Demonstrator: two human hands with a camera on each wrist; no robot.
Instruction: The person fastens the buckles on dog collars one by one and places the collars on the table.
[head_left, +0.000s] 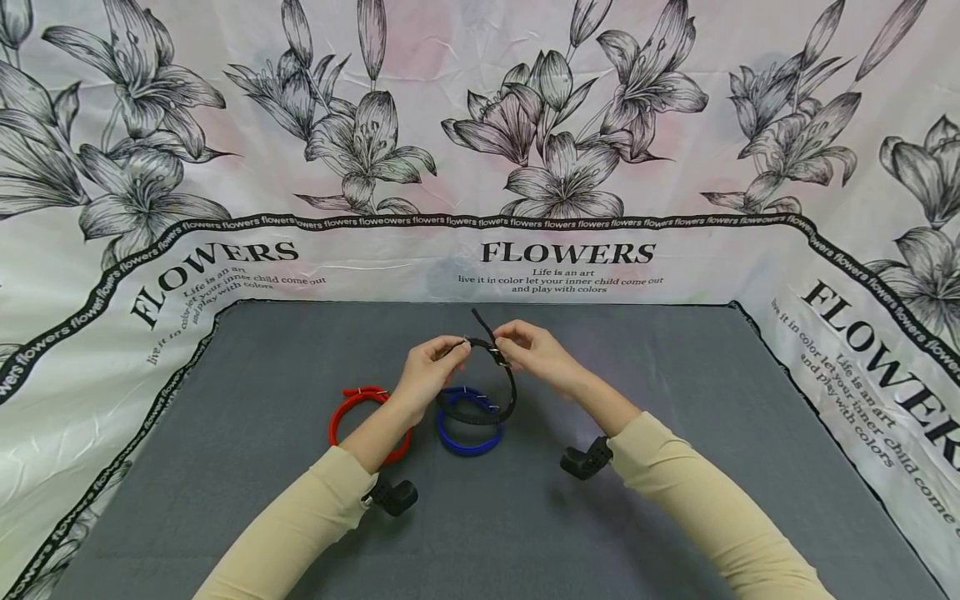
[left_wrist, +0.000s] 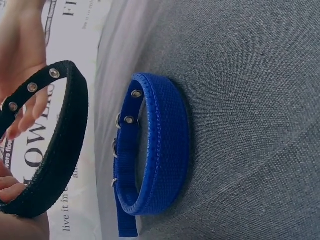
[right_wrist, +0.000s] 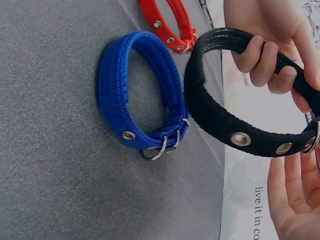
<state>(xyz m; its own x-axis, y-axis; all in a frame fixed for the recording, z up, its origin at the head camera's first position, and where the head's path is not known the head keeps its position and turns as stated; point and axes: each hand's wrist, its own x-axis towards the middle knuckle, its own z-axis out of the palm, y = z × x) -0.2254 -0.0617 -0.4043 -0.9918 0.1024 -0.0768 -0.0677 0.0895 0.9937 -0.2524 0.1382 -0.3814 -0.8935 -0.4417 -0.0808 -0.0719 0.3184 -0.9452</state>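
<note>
A black collar [head_left: 513,392] with metal eyelets and a buckle is held up in a loop between both hands. My left hand [head_left: 429,368] grips its band at the left, fingers curled over it in the right wrist view. Beside the buckle, my right hand [head_left: 538,354] pinches the strap, whose loose tail sticks upward. Just below the loop, a blue collar [left_wrist: 172,145] sits buckled in a ring on the grey cloth; the black collar overlaps it in the head view. A red collar [head_left: 343,414] lies to the left, partly hidden behind my left forearm.
Grey cloth [head_left: 225,467] covers the table. A white flower-printed sheet [head_left: 420,267] with lettering rises behind and along both sides. A black wrist camera [head_left: 396,497] hangs below the left cuff, another black camera [head_left: 587,458] below the right cuff.
</note>
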